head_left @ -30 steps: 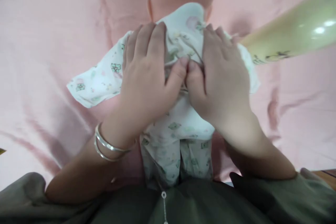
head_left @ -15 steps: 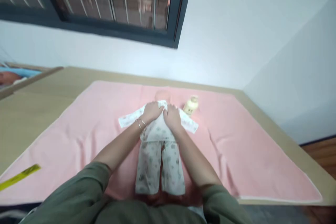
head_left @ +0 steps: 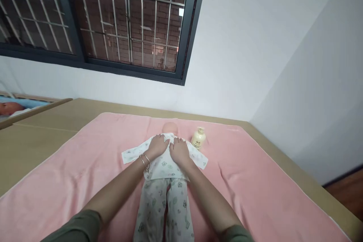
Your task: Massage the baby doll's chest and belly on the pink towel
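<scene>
A bald baby doll (head_left: 170, 127) lies stretched out in a white printed top (head_left: 164, 168) and matching trousers (head_left: 178, 210), its sleeves spread to both sides. My left hand (head_left: 157, 146) rests on the left upper part of the top, fingers laid flat toward the shoulder. My right hand (head_left: 179, 149) lies likewise on the right upper part, its thumb close to the left one near the middle. Neither hand grips anything that I can see. A cream pump bottle (head_left: 198, 138) stands just beyond the right sleeve. The doll's face does not show.
A pink blanket (head_left: 249, 181) with a few creases covers much of the wooden table (head_left: 42, 136). Behind are a white wall (head_left: 227, 53) and a barred window (head_left: 130, 19). At the far left, another doll (head_left: 11, 108) lies in a blue-lined recess.
The view has tilted up, so more window shows and the yellow strip at left is out of sight. My hands stay on the doll's upper body, fingers now flatter near the shoulders.
</scene>
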`<act>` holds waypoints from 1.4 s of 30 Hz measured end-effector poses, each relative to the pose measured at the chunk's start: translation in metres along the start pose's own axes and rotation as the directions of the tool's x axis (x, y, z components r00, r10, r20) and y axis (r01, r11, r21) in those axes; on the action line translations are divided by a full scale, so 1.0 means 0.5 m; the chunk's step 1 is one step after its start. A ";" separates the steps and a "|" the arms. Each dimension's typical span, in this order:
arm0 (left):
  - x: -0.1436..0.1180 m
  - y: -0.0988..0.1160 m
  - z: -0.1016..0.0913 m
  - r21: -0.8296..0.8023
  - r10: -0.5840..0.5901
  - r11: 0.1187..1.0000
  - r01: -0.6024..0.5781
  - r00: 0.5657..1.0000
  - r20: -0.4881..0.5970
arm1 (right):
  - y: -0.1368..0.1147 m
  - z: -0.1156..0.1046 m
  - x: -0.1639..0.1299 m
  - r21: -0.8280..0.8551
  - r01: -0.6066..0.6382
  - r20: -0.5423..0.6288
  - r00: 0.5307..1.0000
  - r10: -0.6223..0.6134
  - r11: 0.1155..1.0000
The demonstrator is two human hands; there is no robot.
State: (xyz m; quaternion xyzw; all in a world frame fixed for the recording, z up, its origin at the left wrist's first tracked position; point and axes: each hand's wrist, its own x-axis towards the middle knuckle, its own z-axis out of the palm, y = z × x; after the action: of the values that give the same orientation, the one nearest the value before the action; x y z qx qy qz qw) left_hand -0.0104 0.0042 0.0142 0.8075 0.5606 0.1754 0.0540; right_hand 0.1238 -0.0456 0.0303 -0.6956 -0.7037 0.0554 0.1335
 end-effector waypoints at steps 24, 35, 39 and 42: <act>-0.027 0.000 0.033 -0.001 0.007 1.000 -0.007 0.996 -0.089 | 0.016 -0.007 0.009 0.041 -0.061 0.104 0.993 0.056 0.997; -0.003 -0.023 0.004 -0.083 -0.004 0.996 0.006 1.000 0.020 | -0.008 0.006 -0.027 -0.053 -0.002 0.037 0.999 0.004 0.999; 0.013 -0.020 -0.003 -0.081 -0.048 0.995 0.050 0.998 0.035 | -0.011 -0.007 -0.021 -0.053 0.042 0.076 0.996 -0.038 0.998; -0.003 -0.014 -0.001 -0.077 -0.036 0.996 0.038 0.999 0.025 | 0.006 -0.014 -0.003 -0.009 0.072 0.075 0.995 -0.071 0.997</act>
State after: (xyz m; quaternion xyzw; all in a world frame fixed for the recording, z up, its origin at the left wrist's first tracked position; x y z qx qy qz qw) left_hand -0.0172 0.0054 0.0122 0.7963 0.5676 0.1866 0.0951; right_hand 0.1284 -0.0478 0.0359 -0.6683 -0.7329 0.0726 0.1049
